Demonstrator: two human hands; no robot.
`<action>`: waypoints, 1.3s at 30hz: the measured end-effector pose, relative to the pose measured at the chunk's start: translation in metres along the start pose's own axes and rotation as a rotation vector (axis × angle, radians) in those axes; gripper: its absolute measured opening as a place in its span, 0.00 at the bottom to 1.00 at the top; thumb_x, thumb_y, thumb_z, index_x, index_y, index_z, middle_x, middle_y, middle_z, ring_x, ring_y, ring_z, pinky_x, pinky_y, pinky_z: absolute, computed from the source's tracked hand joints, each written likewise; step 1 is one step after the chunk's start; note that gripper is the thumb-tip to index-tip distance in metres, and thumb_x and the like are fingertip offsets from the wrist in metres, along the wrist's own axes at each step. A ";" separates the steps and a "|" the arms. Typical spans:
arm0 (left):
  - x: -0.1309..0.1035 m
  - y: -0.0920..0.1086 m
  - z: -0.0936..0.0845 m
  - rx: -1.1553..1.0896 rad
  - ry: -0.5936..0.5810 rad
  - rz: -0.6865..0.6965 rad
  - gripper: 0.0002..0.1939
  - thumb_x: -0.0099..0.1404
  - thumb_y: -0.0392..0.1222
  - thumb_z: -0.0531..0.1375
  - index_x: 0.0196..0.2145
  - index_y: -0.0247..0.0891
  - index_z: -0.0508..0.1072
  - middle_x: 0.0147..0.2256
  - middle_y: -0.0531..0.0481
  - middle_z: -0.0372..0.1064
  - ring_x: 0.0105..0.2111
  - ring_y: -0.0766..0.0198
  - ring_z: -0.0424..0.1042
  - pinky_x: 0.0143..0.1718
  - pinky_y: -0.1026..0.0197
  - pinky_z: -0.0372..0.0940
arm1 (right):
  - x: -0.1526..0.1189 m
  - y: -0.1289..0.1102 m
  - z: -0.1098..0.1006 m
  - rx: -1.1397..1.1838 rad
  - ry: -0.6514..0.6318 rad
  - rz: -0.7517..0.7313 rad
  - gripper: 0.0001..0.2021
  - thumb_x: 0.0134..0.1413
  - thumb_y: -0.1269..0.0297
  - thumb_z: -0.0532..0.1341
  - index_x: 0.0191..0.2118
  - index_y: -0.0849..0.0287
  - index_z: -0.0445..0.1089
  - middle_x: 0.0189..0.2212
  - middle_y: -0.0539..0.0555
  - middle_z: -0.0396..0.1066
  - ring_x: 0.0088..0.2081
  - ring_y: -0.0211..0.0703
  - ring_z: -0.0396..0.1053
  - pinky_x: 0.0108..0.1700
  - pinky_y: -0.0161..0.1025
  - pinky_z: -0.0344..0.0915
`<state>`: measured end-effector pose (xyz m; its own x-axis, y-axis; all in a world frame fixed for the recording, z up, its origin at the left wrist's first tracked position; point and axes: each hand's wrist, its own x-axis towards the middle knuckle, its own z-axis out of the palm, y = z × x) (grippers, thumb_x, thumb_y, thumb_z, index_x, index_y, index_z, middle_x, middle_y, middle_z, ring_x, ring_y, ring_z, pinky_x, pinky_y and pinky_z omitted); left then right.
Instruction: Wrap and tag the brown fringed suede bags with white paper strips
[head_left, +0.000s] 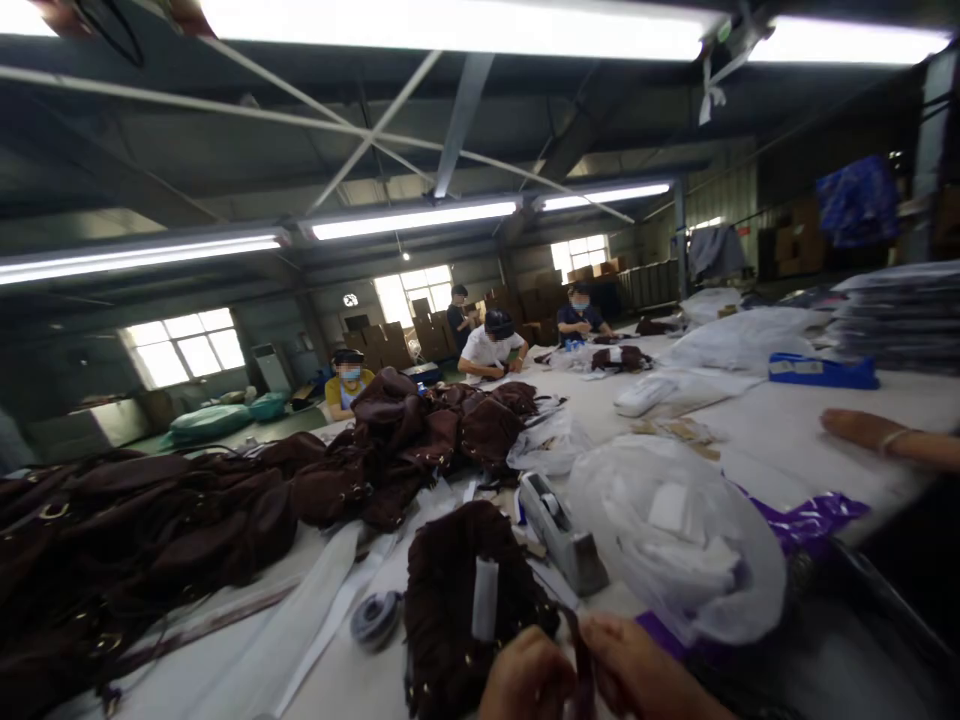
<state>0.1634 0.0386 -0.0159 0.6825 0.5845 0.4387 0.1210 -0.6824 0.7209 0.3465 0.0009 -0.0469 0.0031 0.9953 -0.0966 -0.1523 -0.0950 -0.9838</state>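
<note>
At the bottom of the head view, my left hand (527, 677) is closed on a dark brown strap (581, 655). Beside it, my right hand (637, 665) pinches the same strap. The strap runs to a dark brown bag (450, 590) lying on the white table (337, 675) just ahead of my hands. A pale wrapped piece (485, 600) rests on the bag. Left of the bag sits a grey tape roll (376, 619). A grey tape dispenser (562, 535) stands beyond the bag, to its right.
Brown bags (187, 520) are heaped at left and centre. A clear plastic sack (682, 540) and purple wrapping (810, 518) lie at right. Another person's hand (859, 428) rests near a blue dispenser (821, 370). Several people are around the table's far side.
</note>
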 end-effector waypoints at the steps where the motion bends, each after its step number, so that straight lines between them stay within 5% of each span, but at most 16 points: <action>1: -0.002 0.002 0.002 0.007 -0.001 -0.003 0.11 0.66 0.43 0.58 0.27 0.39 0.73 0.29 0.48 0.67 0.30 0.64 0.68 0.31 0.62 0.63 | 0.001 0.001 0.001 0.018 0.025 0.032 0.25 0.46 0.36 0.61 0.25 0.56 0.63 0.11 0.44 0.54 0.13 0.32 0.51 0.15 0.32 0.47; 6: 0.001 0.016 0.000 0.094 -0.014 -0.171 0.08 0.65 0.32 0.56 0.29 0.37 0.71 0.35 0.47 0.67 0.37 0.62 0.68 0.38 0.61 0.62 | 0.021 -0.003 0.000 -0.125 0.157 0.172 0.18 0.46 0.46 0.62 0.25 0.54 0.59 0.12 0.40 0.52 0.13 0.31 0.47 0.17 0.32 0.42; 12: 0.007 0.010 0.001 0.241 0.047 -0.378 0.09 0.63 0.29 0.54 0.28 0.37 0.71 0.36 0.46 0.67 0.37 0.60 0.68 0.38 0.59 0.62 | 0.019 0.011 0.005 -0.540 0.181 -0.109 0.06 0.44 0.67 0.59 0.21 0.58 0.63 0.19 0.48 0.64 0.26 0.39 0.63 0.29 0.36 0.55; 17: 0.018 -0.004 0.011 0.300 0.102 -0.416 0.11 0.63 0.30 0.54 0.27 0.38 0.72 0.34 0.47 0.66 0.36 0.60 0.68 0.40 0.58 0.62 | 0.006 0.013 -0.001 -0.485 0.104 -0.032 0.13 0.55 0.59 0.55 0.22 0.56 0.62 0.17 0.45 0.58 0.20 0.38 0.59 0.25 0.36 0.54; 22: 0.030 -0.010 0.014 0.287 0.128 -0.446 0.10 0.61 0.29 0.55 0.28 0.37 0.73 0.35 0.47 0.66 0.36 0.60 0.69 0.41 0.58 0.63 | 0.012 0.006 -0.006 -0.474 0.138 -0.124 0.07 0.51 0.62 0.60 0.26 0.59 0.70 0.21 0.47 0.66 0.24 0.39 0.64 0.26 0.34 0.58; 27: 0.029 -0.010 0.010 0.259 0.185 -0.444 0.09 0.62 0.30 0.55 0.28 0.37 0.73 0.34 0.47 0.67 0.36 0.59 0.69 0.40 0.57 0.64 | 0.026 0.003 -0.005 -0.316 0.116 0.033 0.05 0.50 0.63 0.60 0.28 0.58 0.67 0.19 0.44 0.66 0.15 0.33 0.60 0.18 0.32 0.53; 33: 0.021 -0.009 0.011 0.221 0.232 -0.371 0.09 0.64 0.32 0.54 0.30 0.36 0.73 0.35 0.45 0.68 0.37 0.57 0.70 0.42 0.55 0.65 | 0.027 0.002 -0.002 -0.291 0.073 0.146 0.08 0.50 0.62 0.61 0.25 0.57 0.64 0.10 0.41 0.57 0.12 0.33 0.56 0.14 0.30 0.48; 39: 0.024 -0.010 0.016 0.164 0.264 -0.359 0.09 0.62 0.32 0.54 0.28 0.37 0.73 0.34 0.46 0.68 0.36 0.58 0.70 0.41 0.55 0.66 | 0.030 0.004 0.003 -0.267 0.118 0.235 0.09 0.53 0.61 0.58 0.25 0.55 0.61 0.11 0.41 0.59 0.11 0.33 0.55 0.13 0.29 0.48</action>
<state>0.1901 0.0525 -0.0206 0.3729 0.8733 0.3135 0.4427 -0.4644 0.7671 0.3435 0.0303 -0.0531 0.1154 0.9382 -0.3263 0.1009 -0.3379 -0.9358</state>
